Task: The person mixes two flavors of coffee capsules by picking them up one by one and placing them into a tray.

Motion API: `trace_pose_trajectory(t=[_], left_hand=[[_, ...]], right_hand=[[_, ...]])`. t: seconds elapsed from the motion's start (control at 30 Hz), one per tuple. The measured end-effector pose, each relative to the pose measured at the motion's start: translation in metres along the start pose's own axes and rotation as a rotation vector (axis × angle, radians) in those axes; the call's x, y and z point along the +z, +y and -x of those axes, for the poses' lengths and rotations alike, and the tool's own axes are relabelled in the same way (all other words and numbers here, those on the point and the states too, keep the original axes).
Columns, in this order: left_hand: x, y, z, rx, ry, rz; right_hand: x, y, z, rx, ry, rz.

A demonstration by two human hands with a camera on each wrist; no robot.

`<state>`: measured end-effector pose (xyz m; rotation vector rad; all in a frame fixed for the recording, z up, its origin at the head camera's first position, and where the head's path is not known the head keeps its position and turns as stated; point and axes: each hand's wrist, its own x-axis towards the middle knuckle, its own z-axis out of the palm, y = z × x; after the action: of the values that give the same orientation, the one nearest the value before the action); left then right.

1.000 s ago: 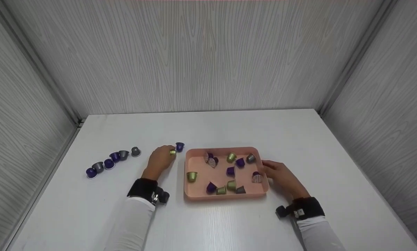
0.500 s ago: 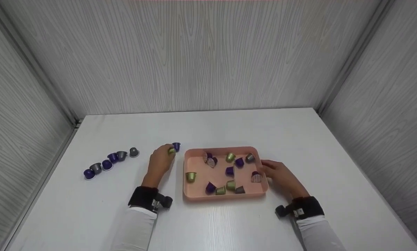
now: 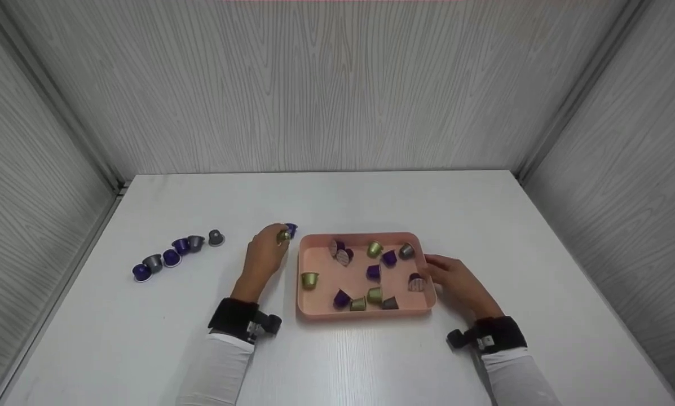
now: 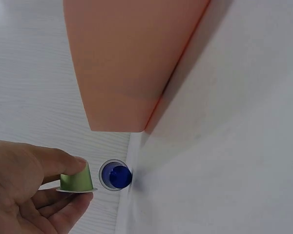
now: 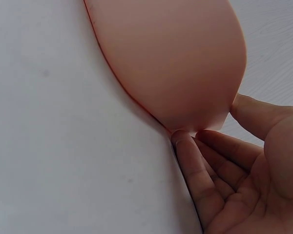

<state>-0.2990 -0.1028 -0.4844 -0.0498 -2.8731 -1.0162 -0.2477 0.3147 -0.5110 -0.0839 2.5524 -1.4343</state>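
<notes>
My left hand [image 3: 263,254] pinches a light green coffee capsule [image 4: 77,179] between thumb and fingers, its flat rim facing down in the left wrist view. Close beyond the fingertips is a blue capsule [image 4: 118,176], partly covered by the hand in the head view. A shallow pink tray [image 3: 365,316] lies to the right, with green, purple and grey capsules scattered inside. At its right side, my right hand [image 3: 458,286] holds the tray; in the right wrist view the thumb is on the upper edge and the fingertips touch the wall low down.
On the left of the white table, a slanting row of blue and grey capsules [image 3: 171,258] lies, with one grey capsule [image 3: 216,237] slightly apart at its upper end. Wood-grained panels [image 3: 326,84] enclose the table at the back and both sides.
My left hand has shifted slightly with the green capsule, which shows more clearly at the fingertips, and now covers more of the blue capsule. My right hand stays on the tray.
</notes>
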Motion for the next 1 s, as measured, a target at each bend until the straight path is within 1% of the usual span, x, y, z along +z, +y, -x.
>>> trace_pose_trajectory(t=[0.2, 0.43, 0.6, 0.7, 0.83, 1.0], left_hand=[[-0.001, 0.013, 0.003, 0.027, -0.010, 0.018], [0.002, 0.022, 0.007, 0.060, -0.035, 0.011], [0.003, 0.027, 0.011, 0.133, -0.067, -0.023], [0.004, 0.030, 0.014, 0.155, -0.101, -0.042], [0.006, 0.034, 0.017, 0.177, -0.160, -0.035], [0.007, 0.037, 0.023, 0.209, -0.282, 0.027]], right_hand=[[-0.002, -0.002, 0.000, 0.005, 0.007, 0.020], [-0.002, -0.004, 0.000, 0.010, 0.005, 0.014], [-0.003, -0.005, -0.001, 0.005, -0.003, -0.008], [-0.003, -0.004, -0.001, -0.005, -0.003, -0.008], [-0.003, -0.002, -0.001, 0.007, -0.002, -0.003], [-0.002, -0.001, 0.000, 0.014, -0.002, -0.001]])
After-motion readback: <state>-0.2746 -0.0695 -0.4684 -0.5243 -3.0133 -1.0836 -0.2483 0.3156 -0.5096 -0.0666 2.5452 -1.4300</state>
